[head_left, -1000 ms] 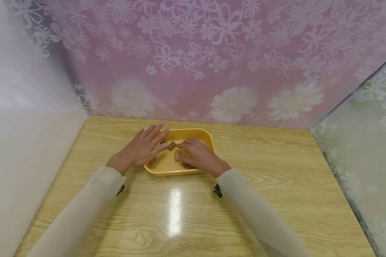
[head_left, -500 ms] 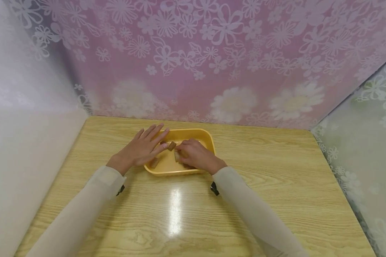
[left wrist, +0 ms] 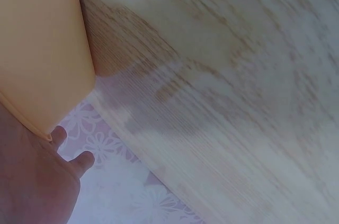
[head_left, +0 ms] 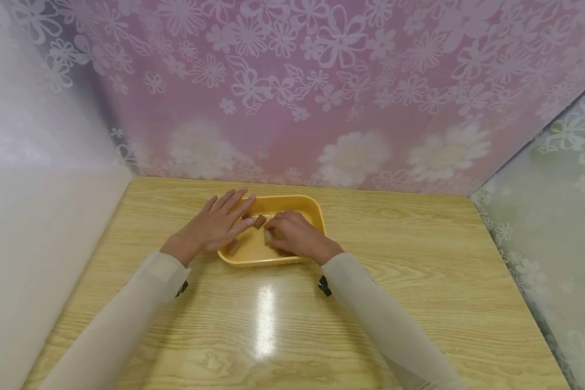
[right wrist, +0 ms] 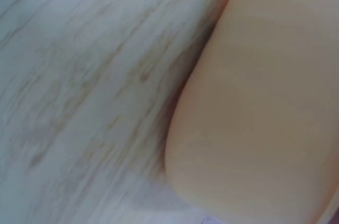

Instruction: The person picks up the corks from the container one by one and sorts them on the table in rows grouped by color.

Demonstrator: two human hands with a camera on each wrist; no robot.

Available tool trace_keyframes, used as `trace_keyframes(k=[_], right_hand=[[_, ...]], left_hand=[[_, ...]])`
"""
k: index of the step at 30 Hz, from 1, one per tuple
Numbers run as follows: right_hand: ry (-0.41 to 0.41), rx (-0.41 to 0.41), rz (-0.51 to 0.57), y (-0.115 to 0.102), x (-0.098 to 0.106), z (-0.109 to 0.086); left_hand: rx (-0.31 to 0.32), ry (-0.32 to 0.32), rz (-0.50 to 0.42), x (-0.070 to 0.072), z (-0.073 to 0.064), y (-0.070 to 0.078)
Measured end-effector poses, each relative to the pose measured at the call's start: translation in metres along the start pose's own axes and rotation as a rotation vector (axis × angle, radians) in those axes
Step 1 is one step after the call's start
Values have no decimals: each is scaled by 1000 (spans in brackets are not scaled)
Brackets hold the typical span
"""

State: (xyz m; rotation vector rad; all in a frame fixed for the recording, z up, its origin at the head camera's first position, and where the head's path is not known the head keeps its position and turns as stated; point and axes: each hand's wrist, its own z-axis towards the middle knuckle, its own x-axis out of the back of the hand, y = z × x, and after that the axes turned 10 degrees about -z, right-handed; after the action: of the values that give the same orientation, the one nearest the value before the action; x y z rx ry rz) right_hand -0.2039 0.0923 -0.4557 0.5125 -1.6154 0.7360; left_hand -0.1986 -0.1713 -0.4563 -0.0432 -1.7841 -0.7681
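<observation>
A shallow yellow tray (head_left: 253,253) holds several small blocks. My left hand (head_left: 214,223) lies across its left end, fingers spread and straight, gripping nothing. In the left wrist view the left hand (left wrist: 34,176) is beside the tray's outer wall (left wrist: 45,38). Inside the tray, my right hand (head_left: 299,234) has its thumb and fingers bent in a pinch on a pale block (head_left: 267,237). A brown block (head_left: 259,221) lies just beyond those fingertips. Another tan block (head_left: 233,247) sits in the near left corner. Darker pieces are partly hidden under both hands.
The tray stands on a wood-grain table (head_left: 400,303) near its back edge. A pink flowered sheet (head_left: 292,108) rises behind the table, with pale sheets at left and right. In the right wrist view the tray's outer wall (right wrist: 254,102) fills the right side.
My right hand has shifted slightly left and its fingers have drawn in around the pale block. The left hand has stayed in place.
</observation>
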Motion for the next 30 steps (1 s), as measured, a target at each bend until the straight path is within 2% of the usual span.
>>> trace_keyframes(k=[14,30], right_hand=[[10,-74,89,6,22,-14],[135,-106,95,25,44,-50]], left_hand=[[1,0,18,0,0,-1],[-14,1,30,0,2,1]])
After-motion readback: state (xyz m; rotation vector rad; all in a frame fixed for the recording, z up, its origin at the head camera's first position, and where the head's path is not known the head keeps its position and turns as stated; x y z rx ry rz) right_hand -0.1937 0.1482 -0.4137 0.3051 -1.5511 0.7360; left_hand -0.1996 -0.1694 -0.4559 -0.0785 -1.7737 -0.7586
